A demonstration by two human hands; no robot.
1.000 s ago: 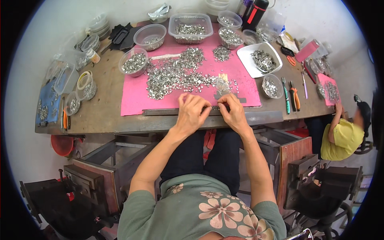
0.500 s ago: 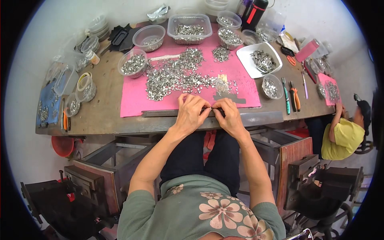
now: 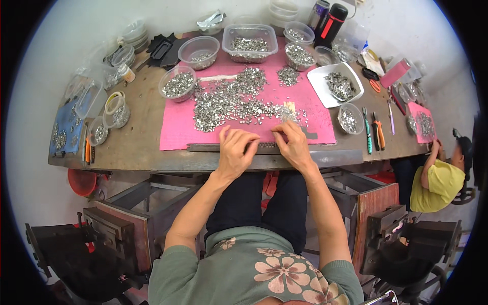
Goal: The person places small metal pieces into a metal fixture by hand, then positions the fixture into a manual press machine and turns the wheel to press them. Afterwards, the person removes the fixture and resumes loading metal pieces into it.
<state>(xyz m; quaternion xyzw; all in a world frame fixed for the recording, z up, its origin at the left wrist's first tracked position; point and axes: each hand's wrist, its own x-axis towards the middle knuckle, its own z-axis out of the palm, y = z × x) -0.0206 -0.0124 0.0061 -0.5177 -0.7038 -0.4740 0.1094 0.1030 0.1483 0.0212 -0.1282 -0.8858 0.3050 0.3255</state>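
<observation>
My left hand (image 3: 235, 153) hovers over the near edge of the pink mat (image 3: 175, 127), fingers bent and thumb apart; I see nothing in it. My right hand (image 3: 293, 147) is at the same edge, thumb and forefinger pinched together; anything between them is too small to make out. A dark metal strip (image 3: 206, 148) lies along the mat's near edge, its holed part showing between my hands. Just beyond my right fingers is a small heap of thin silvery pieces (image 3: 287, 115). A wide pile of small shiny metal parts (image 3: 218, 108) covers the mat's middle.
Tubs of metal parts, such as a rectangular one (image 3: 250, 56), line the back. At right are a white tray (image 3: 317, 89), a round tub (image 3: 349, 119), a green-handled tool (image 3: 367, 133) and orange-black pliers (image 3: 378, 134). A co-worker in yellow (image 3: 438, 185) sits far right.
My hands have drawn apart; their fingertips were nearly meeting over the metal strip. The left thumb has come away from its fingers. The whole view has shifted slightly.
</observation>
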